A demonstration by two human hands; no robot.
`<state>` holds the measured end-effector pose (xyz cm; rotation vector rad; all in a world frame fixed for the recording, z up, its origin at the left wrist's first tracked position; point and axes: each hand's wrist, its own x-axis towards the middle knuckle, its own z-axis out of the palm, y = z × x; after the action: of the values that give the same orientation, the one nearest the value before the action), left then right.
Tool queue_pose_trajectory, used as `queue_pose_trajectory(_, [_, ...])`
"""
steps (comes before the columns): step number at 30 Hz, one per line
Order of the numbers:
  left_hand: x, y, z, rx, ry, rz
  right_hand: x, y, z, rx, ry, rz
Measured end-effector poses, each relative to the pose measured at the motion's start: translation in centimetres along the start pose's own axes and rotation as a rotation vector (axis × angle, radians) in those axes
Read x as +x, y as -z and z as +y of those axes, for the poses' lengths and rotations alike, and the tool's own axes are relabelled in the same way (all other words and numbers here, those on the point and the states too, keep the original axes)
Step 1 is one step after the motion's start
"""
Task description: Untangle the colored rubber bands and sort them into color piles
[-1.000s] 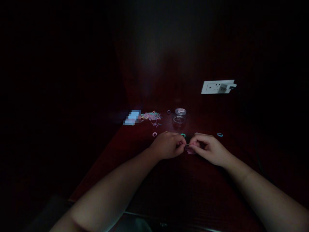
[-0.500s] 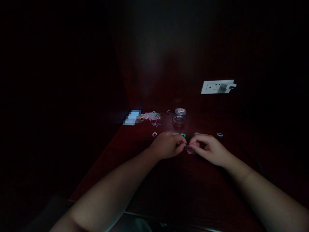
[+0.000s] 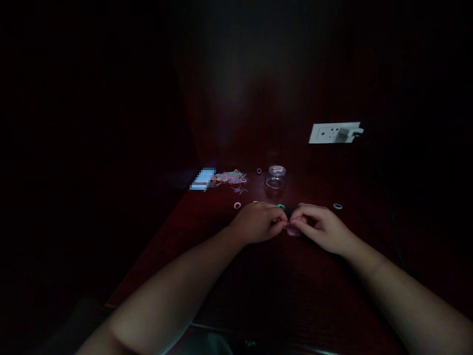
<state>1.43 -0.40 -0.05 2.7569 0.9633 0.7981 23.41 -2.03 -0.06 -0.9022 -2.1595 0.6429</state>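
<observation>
Thumb and fingers of my left hand (image 3: 260, 222) are pinched together at the centre of the table. Close by on the right, my right hand (image 3: 320, 228) is pinched in the same way. At their fingertips is a small pink-purple bunch of elastic bands (image 3: 294, 230), partly covered by the fingers; whether it hangs or rests on the table I cannot tell. Just behind the hands lies a green elastic band (image 3: 281, 207). A pink band (image 3: 237, 205) is left of it, and a blue band (image 3: 337, 206) lies to the right.
A clear lidded jar (image 3: 276, 178) stands at the back of the dark red table (image 3: 266, 281). Left of it are a heap of coloured elastic bands (image 3: 232, 177), a lone purple band (image 3: 259, 171) and a lit phone (image 3: 203, 179). A wall socket (image 3: 334, 132) holds a plug.
Both hands keep their pinch at the pink-purple bunch, with only a very slight shift. The whole view has moved a little; the things on the table look the same.
</observation>
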Motion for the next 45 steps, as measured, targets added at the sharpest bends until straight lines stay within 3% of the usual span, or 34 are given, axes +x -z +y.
queue_pose_trajectory(11, [-0.13,0.38,0.19,-0.085,-0.007,0.05,-0.02,0.0,-0.15,-0.016,-0.001,-0.001])
queue_pose_trajectory(35, [-0.26,0.44,0.51,-0.183,0.026,-0.004,0.12,0.18,-0.29,-0.066,0.006,-0.033])
queue_pose_trajectory(45, [-0.2,0.18,0.16,-0.1,0.001,0.001,0.09,0.11,-0.3,-0.078,0.009,-0.042])
